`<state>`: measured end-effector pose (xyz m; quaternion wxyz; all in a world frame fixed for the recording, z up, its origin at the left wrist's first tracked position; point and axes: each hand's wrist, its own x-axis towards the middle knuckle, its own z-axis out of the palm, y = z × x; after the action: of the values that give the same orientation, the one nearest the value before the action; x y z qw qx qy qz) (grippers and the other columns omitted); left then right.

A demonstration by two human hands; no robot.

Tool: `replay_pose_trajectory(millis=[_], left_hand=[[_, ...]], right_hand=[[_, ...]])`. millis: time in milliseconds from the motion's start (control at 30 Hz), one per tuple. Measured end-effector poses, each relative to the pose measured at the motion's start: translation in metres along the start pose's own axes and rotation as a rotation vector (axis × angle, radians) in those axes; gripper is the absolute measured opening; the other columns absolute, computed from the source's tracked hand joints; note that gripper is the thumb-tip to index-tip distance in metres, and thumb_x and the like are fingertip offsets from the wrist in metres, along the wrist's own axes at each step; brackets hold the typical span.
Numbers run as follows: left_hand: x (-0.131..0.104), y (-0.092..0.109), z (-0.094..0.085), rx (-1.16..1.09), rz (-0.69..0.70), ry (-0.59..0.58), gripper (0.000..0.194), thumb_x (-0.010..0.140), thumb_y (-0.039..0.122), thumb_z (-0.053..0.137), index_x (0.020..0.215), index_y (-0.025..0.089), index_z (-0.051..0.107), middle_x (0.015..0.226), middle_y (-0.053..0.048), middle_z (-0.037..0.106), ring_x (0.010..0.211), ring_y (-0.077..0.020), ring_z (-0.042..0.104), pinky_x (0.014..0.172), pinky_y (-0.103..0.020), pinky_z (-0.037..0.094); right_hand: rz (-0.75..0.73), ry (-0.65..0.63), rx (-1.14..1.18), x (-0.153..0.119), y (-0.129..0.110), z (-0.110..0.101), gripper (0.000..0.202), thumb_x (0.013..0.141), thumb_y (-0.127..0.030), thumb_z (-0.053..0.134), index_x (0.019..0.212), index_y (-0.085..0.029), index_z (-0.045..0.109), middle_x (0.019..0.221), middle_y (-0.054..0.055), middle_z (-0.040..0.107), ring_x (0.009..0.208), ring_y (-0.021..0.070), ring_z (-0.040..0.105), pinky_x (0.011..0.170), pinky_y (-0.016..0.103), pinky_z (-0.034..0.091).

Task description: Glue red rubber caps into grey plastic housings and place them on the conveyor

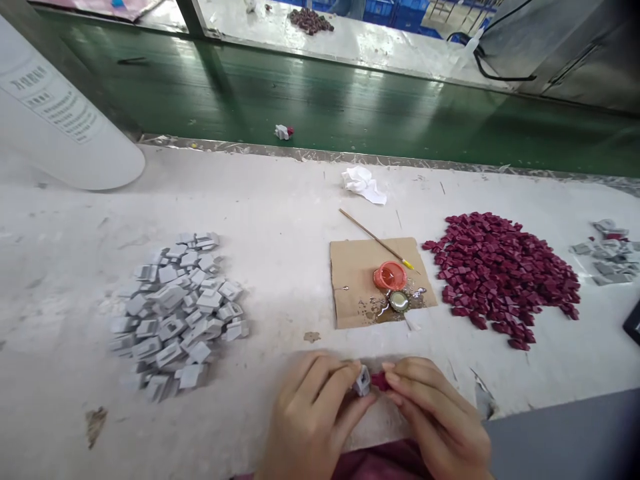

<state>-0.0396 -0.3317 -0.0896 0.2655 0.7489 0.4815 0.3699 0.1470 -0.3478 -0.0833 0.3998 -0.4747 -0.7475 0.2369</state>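
Near the table's front edge, my left hand [320, 407] is closed on a small grey plastic part [363, 381] with an opening in its face. Facing it, my right hand [435, 413] pinches a small dark red plastic part [380, 381] between thumb and fingers. The two parts are very close; I cannot tell whether they touch. To the left lies a pile of grey parts [180, 313], to the right a heap of dark red parts [505, 273]. Beyond my hands, a cardboard piece [350, 267] bears a red cup [390, 275] of liquid and a bottle cap [399, 301].
A thin stick [370, 233] with a yellow end leans across the cardboard. Behind it sits crumpled tissue [364, 184]. A white cylinder [65, 113] stands at left. Along the back runs a green conveyor belt [350, 113] carrying one grey-and-red piece [284, 132]. More grey parts [610, 253] lie far right.
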Motion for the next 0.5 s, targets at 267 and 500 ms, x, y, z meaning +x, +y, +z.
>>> replay_pose_trajectory(millis=[267,500], left_hand=[[0.001,-0.001,-0.002,-0.021,-0.011,-0.012,0.012,0.085,0.020,0.066,0.096,0.019,0.061,0.082,-0.003,0.067,0.077,-0.0176,0.061,0.072,-0.028,0.054],[-0.002,-0.005,-0.001,0.027,0.043,-0.016,0.010,0.085,0.017,0.063,0.095,0.020,0.060,0.079,-0.003,0.067,0.074,-0.0183,0.063,0.069,-0.028,0.055]], right_hand=[[-0.044,-0.110,-0.007,0.012,-0.003,0.003,0.035,0.088,-0.005,0.054,0.118,-0.021,0.061,0.102,0.006,0.070,0.096,0.0171,0.066,0.081,0.029,0.060],[-0.070,-0.129,-0.029,0.025,-0.016,0.008,0.025,0.091,-0.007,0.050,0.112,-0.014,0.061,0.097,0.008,0.068,0.094,0.0142,0.063,0.082,0.024,0.057]])
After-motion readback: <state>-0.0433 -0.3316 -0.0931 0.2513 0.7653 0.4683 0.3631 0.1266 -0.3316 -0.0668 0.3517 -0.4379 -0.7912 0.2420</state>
